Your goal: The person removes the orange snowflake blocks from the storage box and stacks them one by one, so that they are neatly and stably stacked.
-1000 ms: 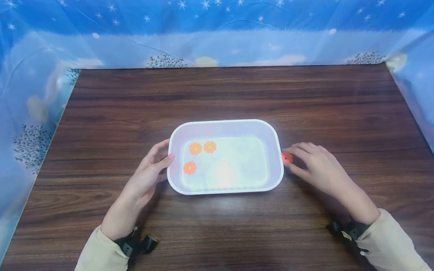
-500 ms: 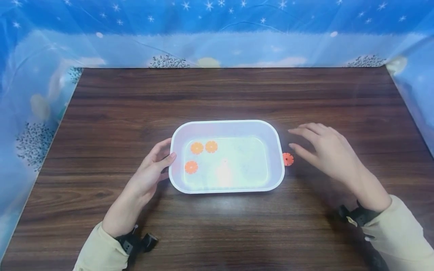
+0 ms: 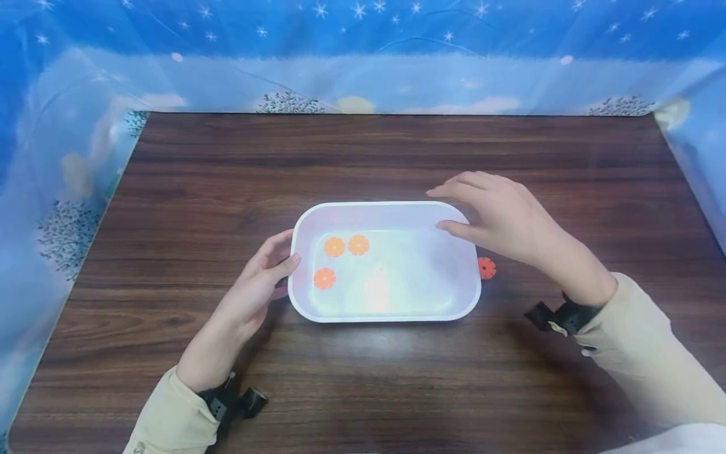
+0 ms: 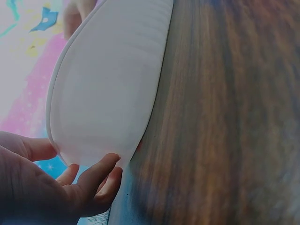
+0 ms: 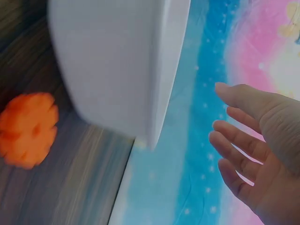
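Observation:
A white plastic tub stands on the table with three orange notched discs inside: two side by side, an upper-left disc and its neighbour, and one nearer disc. My left hand grips the tub's left end, thumb over the rim and fingers against the outer wall. A red-orange notched disc with a small centre hole lies on the table just outside the tub's right end. Raised over the tub's far right corner is my right hand, fingers spread and holding nothing.
The dark wood-grain table extends around the tub on every side. A blue patterned cloth hangs behind the table's far edge and along its sides. Each wrist wears a small black camera, such as the left one.
My right hand has let go of the red-orange disc beside the tub, drawn back to the right, then moved up and left over the tub's corner. The left hand keeps its grip.

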A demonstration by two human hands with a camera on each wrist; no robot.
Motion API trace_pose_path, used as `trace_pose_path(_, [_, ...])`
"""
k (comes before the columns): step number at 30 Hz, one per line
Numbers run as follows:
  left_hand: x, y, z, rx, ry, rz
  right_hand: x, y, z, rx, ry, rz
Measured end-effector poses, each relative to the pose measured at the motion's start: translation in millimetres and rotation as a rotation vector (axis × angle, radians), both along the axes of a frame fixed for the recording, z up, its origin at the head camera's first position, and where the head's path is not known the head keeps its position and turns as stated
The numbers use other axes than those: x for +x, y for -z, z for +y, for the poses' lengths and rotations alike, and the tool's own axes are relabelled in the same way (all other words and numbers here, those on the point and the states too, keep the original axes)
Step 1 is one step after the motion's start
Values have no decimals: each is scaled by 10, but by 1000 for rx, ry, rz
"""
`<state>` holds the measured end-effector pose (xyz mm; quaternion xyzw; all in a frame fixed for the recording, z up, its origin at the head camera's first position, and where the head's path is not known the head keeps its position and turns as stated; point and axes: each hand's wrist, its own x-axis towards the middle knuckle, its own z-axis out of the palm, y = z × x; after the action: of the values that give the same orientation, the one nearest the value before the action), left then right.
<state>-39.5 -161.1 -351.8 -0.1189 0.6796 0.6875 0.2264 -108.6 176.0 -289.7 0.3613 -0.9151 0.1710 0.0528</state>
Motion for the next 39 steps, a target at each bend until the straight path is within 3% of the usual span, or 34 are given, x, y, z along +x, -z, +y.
trace_pose_path(14, [-7,12,-14,0,-1,-8,-179,-142,-640,20,-137,-56])
trace_pose_path(22, [-9,18,-30,-5,-3,-14,-261,25,-921,48,-184,-156])
trace_pose_path(29, [-4,34,-41,-5,-9,-23,-252,173,-1076,135,-203,-238])
trace_pose_path(39, [-4,59,-59,13,-5,-17,-218,372,-1182,247,-201,-249])
